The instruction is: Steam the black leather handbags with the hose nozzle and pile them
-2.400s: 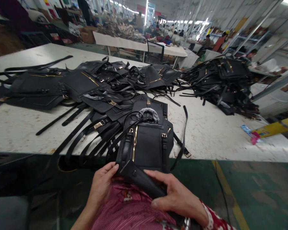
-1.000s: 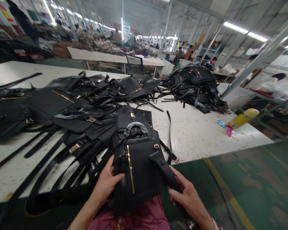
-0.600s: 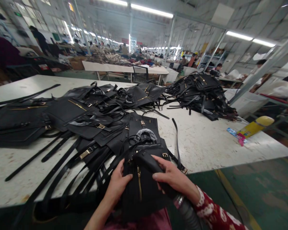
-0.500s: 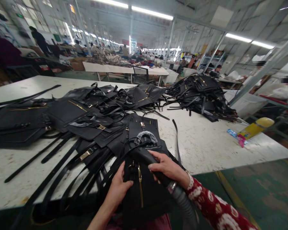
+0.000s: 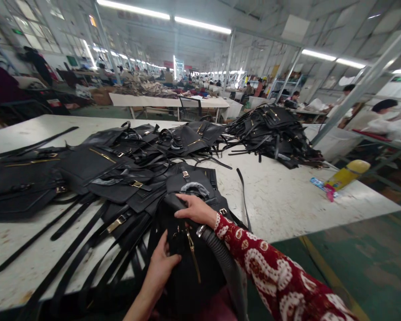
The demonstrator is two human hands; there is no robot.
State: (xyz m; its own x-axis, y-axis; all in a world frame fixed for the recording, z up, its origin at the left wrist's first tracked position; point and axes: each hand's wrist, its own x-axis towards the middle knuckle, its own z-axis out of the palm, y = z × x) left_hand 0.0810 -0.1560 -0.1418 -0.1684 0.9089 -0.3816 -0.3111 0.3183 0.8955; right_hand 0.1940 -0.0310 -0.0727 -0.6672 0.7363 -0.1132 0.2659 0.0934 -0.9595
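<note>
A black bag (image 5: pixel 207 263) with a gold zipper lies at the table's near edge. My left hand (image 5: pixel 162 261) grips the left side of this bag, thumb on top and the other fingers partly hidden. Above the zipper my right hand (image 5: pixel 195 209) is wrapped round the black nozzle of a grey ribbed hose (image 5: pixel 222 254). The hose runs down beside the bag, under my patterned red sleeve. Beyond my hands is a black flap with a gold buckle and a plastic-wrapped handle (image 5: pixel 198 188).
More black bags (image 5: pixel 90 165) with long straps spread over the white table (image 5: pixel 280 209). A heaped pile of black bags (image 5: pixel 274 133) stands at the back right, near a yellow bottle (image 5: pixel 347 174). People work in the background.
My right hand has moved left and slightly up with the nozzle, and more of the red sleeve shows. My left hand stays at the bag's side. The view has shifted slightly.
</note>
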